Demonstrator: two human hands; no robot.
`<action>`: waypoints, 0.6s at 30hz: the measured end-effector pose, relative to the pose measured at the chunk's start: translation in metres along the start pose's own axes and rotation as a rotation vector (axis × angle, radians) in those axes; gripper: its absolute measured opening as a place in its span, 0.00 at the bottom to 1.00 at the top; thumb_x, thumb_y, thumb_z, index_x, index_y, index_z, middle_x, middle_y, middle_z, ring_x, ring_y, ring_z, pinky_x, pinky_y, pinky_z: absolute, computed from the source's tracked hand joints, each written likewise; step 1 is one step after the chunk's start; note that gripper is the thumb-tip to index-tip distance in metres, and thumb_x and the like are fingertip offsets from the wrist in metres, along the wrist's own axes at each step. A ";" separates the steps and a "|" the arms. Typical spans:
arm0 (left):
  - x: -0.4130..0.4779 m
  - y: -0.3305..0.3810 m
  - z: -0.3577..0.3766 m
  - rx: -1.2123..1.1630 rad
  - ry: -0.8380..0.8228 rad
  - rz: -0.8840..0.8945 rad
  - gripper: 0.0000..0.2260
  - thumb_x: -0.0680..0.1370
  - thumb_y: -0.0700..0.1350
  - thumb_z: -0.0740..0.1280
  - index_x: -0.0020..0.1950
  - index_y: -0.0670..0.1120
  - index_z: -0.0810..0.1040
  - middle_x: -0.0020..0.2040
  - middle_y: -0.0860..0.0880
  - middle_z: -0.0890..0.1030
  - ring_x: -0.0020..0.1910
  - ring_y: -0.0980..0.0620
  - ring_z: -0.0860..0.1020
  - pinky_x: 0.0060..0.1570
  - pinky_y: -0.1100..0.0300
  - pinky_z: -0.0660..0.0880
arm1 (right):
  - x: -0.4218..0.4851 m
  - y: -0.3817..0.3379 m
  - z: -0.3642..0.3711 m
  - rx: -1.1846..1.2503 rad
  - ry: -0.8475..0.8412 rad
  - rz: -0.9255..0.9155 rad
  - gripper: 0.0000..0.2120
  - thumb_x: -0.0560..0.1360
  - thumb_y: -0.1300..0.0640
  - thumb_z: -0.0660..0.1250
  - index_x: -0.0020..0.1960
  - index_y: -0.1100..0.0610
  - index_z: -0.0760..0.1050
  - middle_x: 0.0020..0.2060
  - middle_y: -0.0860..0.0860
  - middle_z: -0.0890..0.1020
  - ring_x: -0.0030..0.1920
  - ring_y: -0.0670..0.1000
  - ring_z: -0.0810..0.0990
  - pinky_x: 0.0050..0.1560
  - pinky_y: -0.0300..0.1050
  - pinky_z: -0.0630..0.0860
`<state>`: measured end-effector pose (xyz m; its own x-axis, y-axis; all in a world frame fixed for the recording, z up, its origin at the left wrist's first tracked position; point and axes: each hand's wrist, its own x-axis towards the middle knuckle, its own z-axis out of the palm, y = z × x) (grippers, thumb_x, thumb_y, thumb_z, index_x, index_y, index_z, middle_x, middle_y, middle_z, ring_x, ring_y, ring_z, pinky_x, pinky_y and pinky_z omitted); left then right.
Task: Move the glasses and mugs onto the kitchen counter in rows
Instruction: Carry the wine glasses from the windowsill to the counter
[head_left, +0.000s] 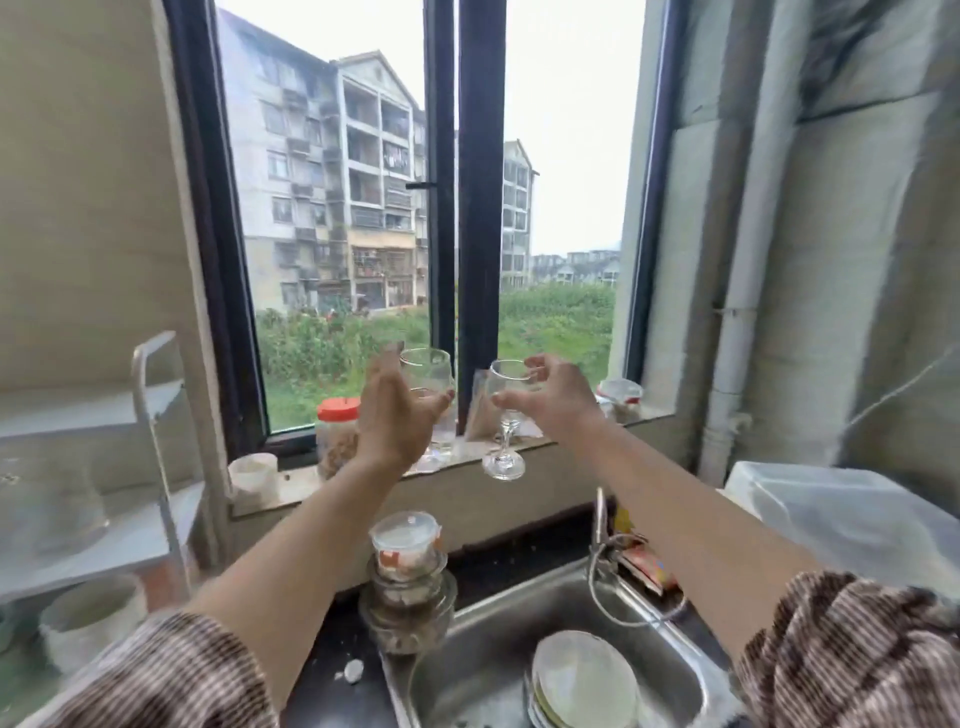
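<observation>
Two clear stemmed wine glasses are at the window sill (291, 486). My right hand (553, 397) grips the bowl of the right wine glass (506, 415), which hangs in the air just off the sill's front edge, its foot clear of the ledge. My left hand (397, 415) is wrapped around the bowl of the left wine glass (428, 376). Its foot looks to be on or just above the sill, partly hidden by my wrist. Both arms reach forward over the sink.
On the sill stand a red-lidded jar (337, 436), a white cup (254, 480) and a lidded jar (621, 397) at the right. Below are a steel sink (483, 654) holding plates (584, 680), a tap (601, 525), stacked containers (408, 577), a metal rack (156, 415) left and a plastic box (841, 512) right.
</observation>
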<state>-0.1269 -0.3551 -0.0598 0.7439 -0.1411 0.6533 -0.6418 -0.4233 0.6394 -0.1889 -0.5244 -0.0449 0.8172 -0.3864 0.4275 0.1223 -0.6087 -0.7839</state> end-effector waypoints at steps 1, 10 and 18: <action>-0.021 0.023 0.029 -0.030 -0.052 -0.007 0.37 0.70 0.46 0.76 0.73 0.38 0.61 0.68 0.38 0.70 0.63 0.43 0.73 0.66 0.53 0.68 | -0.016 0.027 -0.031 -0.025 0.019 0.042 0.36 0.65 0.53 0.79 0.67 0.60 0.68 0.53 0.52 0.77 0.52 0.51 0.76 0.52 0.43 0.74; -0.141 0.125 0.189 -0.164 -0.345 -0.036 0.30 0.68 0.46 0.76 0.67 0.43 0.71 0.61 0.42 0.74 0.57 0.46 0.76 0.58 0.60 0.70 | -0.119 0.149 -0.190 -0.160 0.111 0.281 0.33 0.63 0.54 0.80 0.63 0.57 0.70 0.52 0.51 0.77 0.51 0.50 0.76 0.47 0.40 0.71; -0.220 0.248 0.330 -0.362 -0.641 0.033 0.32 0.67 0.44 0.76 0.68 0.43 0.68 0.62 0.43 0.74 0.59 0.46 0.74 0.57 0.58 0.71 | -0.210 0.235 -0.346 -0.317 0.287 0.469 0.35 0.62 0.52 0.77 0.65 0.57 0.68 0.56 0.52 0.75 0.53 0.50 0.74 0.49 0.43 0.71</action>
<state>-0.3878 -0.7247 -0.1789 0.6153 -0.6906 0.3800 -0.6045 -0.1040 0.7898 -0.5264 -0.8263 -0.1634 0.5544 -0.8056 0.2087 -0.4211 -0.4879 -0.7646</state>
